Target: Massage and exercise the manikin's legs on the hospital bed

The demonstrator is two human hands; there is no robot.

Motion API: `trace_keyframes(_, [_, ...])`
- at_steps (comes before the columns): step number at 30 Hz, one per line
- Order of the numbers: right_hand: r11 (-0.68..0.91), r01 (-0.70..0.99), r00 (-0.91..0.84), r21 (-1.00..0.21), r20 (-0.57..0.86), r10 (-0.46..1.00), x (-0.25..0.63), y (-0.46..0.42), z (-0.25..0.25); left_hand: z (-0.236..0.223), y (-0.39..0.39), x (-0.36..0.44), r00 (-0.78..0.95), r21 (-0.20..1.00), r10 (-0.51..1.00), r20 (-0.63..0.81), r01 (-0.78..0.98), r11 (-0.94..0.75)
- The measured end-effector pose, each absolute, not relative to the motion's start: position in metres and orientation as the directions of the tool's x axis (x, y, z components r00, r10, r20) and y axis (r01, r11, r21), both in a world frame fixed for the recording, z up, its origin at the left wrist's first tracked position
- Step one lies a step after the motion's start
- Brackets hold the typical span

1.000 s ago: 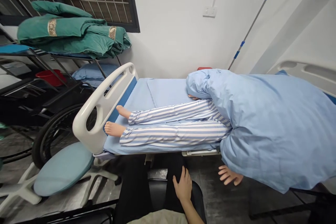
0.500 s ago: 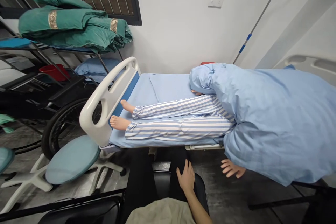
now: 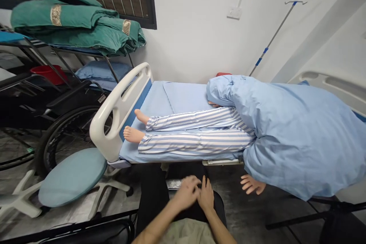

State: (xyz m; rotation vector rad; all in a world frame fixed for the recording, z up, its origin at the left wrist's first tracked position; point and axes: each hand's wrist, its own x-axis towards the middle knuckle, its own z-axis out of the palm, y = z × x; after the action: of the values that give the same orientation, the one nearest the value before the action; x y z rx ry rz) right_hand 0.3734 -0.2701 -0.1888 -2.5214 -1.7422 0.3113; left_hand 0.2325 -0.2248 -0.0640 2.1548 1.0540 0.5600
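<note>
My left hand [image 3: 187,191] is over my lap, slightly blurred, its fingers loosely bent and apart with nothing visible in them. Beside it, my right hand [image 3: 206,195] rests on my right thigh, fingers extended; the two hands are close together, and I cannot tell if they touch. In front of me, a manikin-like figure lies on the bed [image 3: 183,93] in striped trousers [image 3: 191,141], with bare feet [image 3: 134,134] at the left. A light blue quilt [image 3: 294,129] covers its upper body. One of its hands [image 3: 253,184] hangs out past the near bed edge.
The white footboard [image 3: 100,126] stands at the left. Near it are a round stool [image 3: 73,177], a wheelchair wheel [image 3: 68,137] and a red basin [image 3: 51,74]. Folded green quilts [image 3: 80,26] lie on a rack. An IV pole [image 3: 274,38] rises behind the bed.
My left hand has come into view from below and moved up beside my right hand. My right hand stays on the thigh. The view has shifted slightly.
</note>
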Motion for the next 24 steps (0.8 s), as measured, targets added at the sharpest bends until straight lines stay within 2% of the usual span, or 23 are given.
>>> trace_keyframes(3, [-0.356,0.921,0.345,-0.156,-0.098,0.934,0.371,-0.269,-0.185,-0.056,-0.145,0.180,0.348,0.642,0.925,0.150,0.677,-0.359])
trace_keyframes(5, [-0.358,0.920,0.346,-0.161,-0.096,0.933,0.369,-0.269,-0.183,-0.051,-0.097,0.148,0.267,0.559,0.945,0.187,0.762,-0.326])
trace_keyframes(9, [-0.358,0.914,0.347,-0.190,-0.092,0.933,0.368,-0.269,-0.183,-0.043,-0.036,0.114,0.343,0.324,0.922,0.179,0.865,-0.384])
trace_keyframes(13, [-0.362,0.907,0.356,-0.215,-0.067,0.932,0.370,-0.270,-0.188,-0.039,-0.005,0.100,0.421,0.115,0.907,0.002,0.901,-0.419])
trace_keyframes(19, [-0.370,0.895,0.364,-0.250,-0.072,0.929,0.372,-0.268,-0.189,-0.022,0.016,0.096,0.425,-0.025,0.876,-0.228,0.897,-0.442])
trace_keyframes(24, [-0.385,0.896,0.375,-0.221,-0.086,0.923,0.371,-0.266,-0.183,-0.001,0.011,0.097,0.451,-0.054,0.865,-0.222,0.880,-0.473])
